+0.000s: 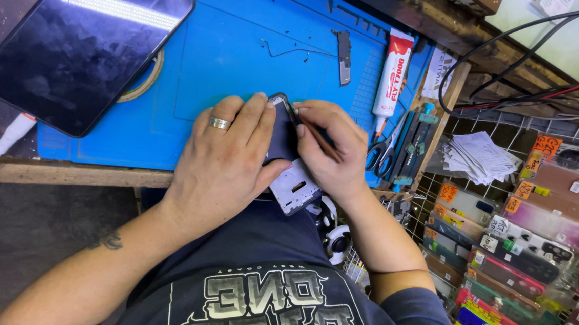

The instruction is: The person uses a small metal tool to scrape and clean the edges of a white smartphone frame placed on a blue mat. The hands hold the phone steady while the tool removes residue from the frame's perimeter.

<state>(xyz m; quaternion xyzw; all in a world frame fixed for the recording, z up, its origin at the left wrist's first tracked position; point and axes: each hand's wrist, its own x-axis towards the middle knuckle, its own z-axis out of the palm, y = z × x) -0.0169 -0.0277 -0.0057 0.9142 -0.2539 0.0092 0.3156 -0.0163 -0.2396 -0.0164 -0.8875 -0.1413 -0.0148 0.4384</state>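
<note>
Phone frame (291, 172) (opened) runs lengthwise away, gripped by left hand (225, 161).

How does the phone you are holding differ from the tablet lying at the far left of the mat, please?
The phone is small and opened, its pale inner frame exposed; the tablet is much larger and intact, its dark glass reflecting a light. The phone is held between the left hand and right hand, partly off the blue mat; the tablet lies untouched, with a white cable plugged in. Both are flat, rounded rectangles.
</note>
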